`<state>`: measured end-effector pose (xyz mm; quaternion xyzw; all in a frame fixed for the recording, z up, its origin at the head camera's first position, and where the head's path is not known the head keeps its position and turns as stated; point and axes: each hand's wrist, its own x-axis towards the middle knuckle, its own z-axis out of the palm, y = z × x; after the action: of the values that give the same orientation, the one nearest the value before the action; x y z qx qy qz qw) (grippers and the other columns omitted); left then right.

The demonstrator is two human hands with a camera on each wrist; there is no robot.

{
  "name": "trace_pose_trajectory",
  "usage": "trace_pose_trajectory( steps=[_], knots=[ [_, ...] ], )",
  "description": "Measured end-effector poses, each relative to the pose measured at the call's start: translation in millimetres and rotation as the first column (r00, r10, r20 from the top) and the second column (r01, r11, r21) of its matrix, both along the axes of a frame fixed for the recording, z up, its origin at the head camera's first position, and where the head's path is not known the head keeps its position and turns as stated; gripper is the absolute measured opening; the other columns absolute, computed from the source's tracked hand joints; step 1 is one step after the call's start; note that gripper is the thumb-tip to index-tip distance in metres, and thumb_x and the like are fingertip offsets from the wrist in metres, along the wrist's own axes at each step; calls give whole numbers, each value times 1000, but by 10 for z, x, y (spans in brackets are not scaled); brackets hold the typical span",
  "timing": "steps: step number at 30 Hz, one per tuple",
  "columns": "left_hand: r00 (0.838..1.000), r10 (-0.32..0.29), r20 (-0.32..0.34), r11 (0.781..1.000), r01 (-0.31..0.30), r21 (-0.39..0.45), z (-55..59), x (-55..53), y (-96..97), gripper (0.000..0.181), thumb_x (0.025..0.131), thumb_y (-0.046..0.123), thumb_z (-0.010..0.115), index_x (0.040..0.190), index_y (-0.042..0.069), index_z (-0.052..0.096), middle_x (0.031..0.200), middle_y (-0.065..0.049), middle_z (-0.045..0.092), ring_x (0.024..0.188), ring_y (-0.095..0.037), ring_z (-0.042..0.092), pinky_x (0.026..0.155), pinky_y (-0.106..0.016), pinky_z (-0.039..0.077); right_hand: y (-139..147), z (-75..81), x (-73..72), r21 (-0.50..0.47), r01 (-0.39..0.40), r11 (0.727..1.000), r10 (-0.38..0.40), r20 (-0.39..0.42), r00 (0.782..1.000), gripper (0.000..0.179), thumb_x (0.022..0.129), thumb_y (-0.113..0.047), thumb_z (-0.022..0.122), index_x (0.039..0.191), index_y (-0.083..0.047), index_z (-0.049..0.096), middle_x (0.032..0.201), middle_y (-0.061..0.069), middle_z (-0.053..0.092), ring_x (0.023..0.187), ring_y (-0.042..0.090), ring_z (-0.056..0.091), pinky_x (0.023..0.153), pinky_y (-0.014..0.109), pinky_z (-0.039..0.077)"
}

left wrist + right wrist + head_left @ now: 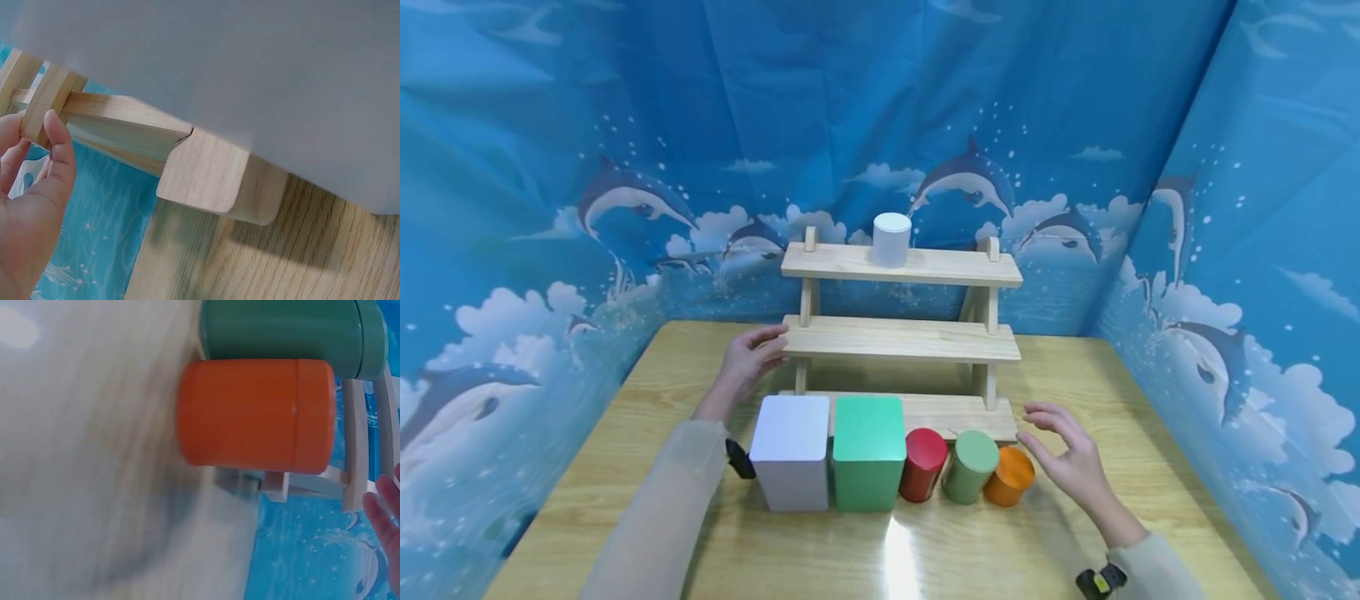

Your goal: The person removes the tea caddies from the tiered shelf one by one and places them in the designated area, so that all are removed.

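Note:
My left hand [748, 362] is at the left end of the middle tier of a three-tier wooden display rack [898, 337]. In the left wrist view its thumb and fingers pinch the end of that board [47, 109]. My right hand [1071, 458] is beside an orange canister [1009, 479], thumb and fingers spread apart with nothing between them. Left of that canister stand a green canister [972, 467], a red canister [922, 467], a green box [870, 462] and a white box [790, 458], in a row before the rack. A white canister [891, 242] sits on the top tier.
A light wooden table [955, 550] carries everything. Blue dolphin-print cloth [820, 125] hangs behind and on both sides. The white box, close to the camera, covers much of the left wrist view and partly hides the rack there.

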<state>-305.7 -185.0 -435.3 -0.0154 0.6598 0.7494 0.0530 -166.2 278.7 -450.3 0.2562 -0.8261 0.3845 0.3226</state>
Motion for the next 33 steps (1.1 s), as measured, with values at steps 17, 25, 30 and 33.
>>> trace_pose_trajectory(
  steps=[17, 25, 30, 33],
  knots=[
    [999, 17, -39, 1000, -17, 17, -174, -96, -22, 47, 89, 16, 63, 131, -1, 49, 126, -9, 48, 92, -11, 58, 84, -29, 53, -227, 405, -88, 42, -48, 998, 50, -51, 997, 40, 59, 21, 74, 95, 8, 64, 102, 25, 60, 85, 26, 59, 80, 13, 49],
    [999, 21, -46, 999, -20, 29, -172, -86, -20, 47, 89, 16, 64, 130, -2, 49, 124, -8, 49, 92, -10, 59, 82, -28, 54, -135, 233, -311, 43, -49, 998, 49, -13, 999, 42, 63, 15, 76, 102, 3, 65, 109, 19, 60, 91, 20, 58, 83, 14, 48],
    [999, 24, -44, 999, -22, 31, -161, -76, -13, 45, 90, 14, 62, 130, -2, 49, 124, -8, 49, 91, -10, 59, 81, -28, 54, -159, 255, -396, 64, -67, 996, 67, 0, 998, 41, 67, 9, 77, 105, 2, 64, 113, 16, 60, 94, 18, 57, 85, 13, 46],
    [999, 26, -44, 999, -25, 27, -156, -70, -9, 44, 91, 13, 61, 130, -2, 49, 122, -6, 50, 90, -10, 58, 81, -28, 54, -208, 304, -443, 71, -90, 993, 93, -40, 995, 43, 64, 11, 77, 104, 3, 65, 112, 16, 61, 94, 20, 57, 85, 13, 46]
  ],
)
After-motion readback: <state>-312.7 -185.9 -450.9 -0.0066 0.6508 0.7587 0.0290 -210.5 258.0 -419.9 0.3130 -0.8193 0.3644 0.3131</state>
